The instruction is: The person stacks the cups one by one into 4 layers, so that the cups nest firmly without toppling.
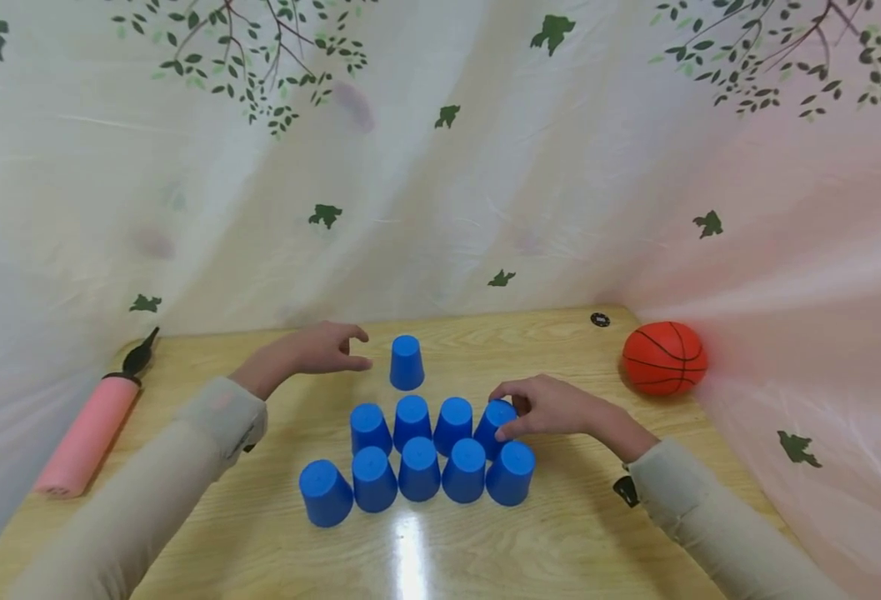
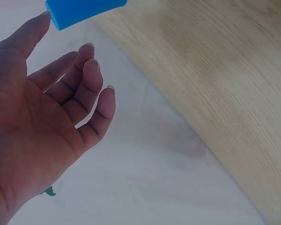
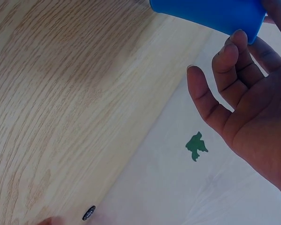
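Observation:
Several upside-down blue cups stand in two rows on the wooden table. My right hand holds the rightmost cup of the back row between thumb and fingers. In the right wrist view that cup shows at the top, against the fingertips. Behind the rows stands a single blue cup, also upside down. My left hand hovers to its left, thumb and fingers spread apart and holding nothing. A front-row cup stands just in front of the held one.
A pink hand pump with a black nozzle lies along the left side of the table. At the right edge sits a red basketball, with a small black disc near the back edge. A leaf-printed sheet hangs behind.

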Action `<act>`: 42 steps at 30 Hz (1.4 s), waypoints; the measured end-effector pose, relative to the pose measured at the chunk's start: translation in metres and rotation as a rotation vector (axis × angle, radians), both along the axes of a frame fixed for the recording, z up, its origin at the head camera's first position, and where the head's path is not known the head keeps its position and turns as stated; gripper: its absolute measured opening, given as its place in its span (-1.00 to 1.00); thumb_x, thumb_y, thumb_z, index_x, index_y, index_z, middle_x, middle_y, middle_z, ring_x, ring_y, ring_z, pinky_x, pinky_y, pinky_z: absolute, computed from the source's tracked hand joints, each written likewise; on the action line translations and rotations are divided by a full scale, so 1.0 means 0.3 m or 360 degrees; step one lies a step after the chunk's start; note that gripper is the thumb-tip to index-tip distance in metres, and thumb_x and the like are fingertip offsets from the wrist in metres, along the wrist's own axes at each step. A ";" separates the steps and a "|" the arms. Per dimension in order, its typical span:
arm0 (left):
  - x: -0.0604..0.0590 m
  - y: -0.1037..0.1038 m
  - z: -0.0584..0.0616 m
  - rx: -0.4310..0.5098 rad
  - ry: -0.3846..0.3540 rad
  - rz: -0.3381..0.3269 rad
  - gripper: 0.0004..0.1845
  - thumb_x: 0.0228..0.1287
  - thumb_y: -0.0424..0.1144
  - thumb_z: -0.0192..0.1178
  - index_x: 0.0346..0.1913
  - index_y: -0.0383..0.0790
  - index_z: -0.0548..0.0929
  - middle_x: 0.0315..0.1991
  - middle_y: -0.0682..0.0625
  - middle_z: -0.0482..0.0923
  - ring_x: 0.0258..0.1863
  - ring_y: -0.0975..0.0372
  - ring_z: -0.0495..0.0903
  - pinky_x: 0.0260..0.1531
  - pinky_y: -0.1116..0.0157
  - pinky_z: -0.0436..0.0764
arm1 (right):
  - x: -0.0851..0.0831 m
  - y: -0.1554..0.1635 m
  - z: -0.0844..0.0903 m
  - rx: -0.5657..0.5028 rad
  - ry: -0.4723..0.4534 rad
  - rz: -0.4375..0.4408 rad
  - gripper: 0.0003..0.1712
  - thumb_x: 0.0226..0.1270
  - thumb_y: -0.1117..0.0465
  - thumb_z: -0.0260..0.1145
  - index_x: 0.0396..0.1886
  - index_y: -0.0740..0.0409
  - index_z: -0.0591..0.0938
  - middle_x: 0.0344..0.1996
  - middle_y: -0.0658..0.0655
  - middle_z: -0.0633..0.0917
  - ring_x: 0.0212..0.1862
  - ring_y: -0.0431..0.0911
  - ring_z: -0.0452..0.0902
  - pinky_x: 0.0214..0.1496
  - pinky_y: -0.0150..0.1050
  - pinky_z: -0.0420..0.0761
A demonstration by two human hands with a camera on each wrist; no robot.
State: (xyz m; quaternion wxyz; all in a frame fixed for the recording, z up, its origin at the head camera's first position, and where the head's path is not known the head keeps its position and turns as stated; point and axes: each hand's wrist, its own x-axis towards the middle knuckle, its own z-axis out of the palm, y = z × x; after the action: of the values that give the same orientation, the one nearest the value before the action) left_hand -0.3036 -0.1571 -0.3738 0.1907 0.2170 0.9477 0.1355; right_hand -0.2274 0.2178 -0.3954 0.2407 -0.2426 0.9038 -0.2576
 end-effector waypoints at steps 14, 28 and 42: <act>0.108 -0.082 0.020 -0.0082 -0.0175 -0.0132 -0.37 0.37 0.18 0.19 0.35 -0.10 0.49 0.05 -0.12 0.64 -0.02 0.10 0.62 -0.02 0.05 0.65 | 0.003 0.004 0.006 0.0014 0.0033 0.0016 -0.43 0.24 -0.16 0.44 0.20 -0.09 0.59 -0.36 -0.08 0.64 -0.27 -0.12 0.51 -0.28 -0.24 0.52; 0.211 -0.113 0.030 -0.0010 -0.0197 -0.0154 -0.41 0.34 0.14 0.24 0.34 -0.04 0.49 -0.14 0.02 0.64 -0.16 0.21 0.58 -0.16 0.17 0.62 | -0.015 0.015 0.016 -0.0016 0.0140 0.0046 -0.44 0.24 -0.20 0.42 0.16 -0.09 0.61 -0.43 -0.09 0.61 -0.35 -0.16 0.51 -0.35 -0.27 0.50; 0.256 -0.094 -0.021 0.0116 -0.0112 -0.0196 -0.32 0.29 0.18 0.29 0.38 -0.02 0.44 -0.31 0.13 0.58 -0.33 0.27 0.54 -0.31 0.30 0.55 | -0.081 -0.011 0.070 0.0048 0.0248 0.0027 -0.31 0.23 -0.23 0.41 0.24 0.02 0.58 -0.46 -0.04 0.58 -0.39 -0.14 0.47 -0.39 -0.29 0.44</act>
State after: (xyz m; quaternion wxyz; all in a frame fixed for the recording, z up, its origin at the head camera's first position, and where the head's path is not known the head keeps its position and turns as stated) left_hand -0.2267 -0.1852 -0.3801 0.2238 0.2769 0.9197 0.1653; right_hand -0.2518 0.2144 -0.3743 0.1755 -0.2660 0.9215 -0.2221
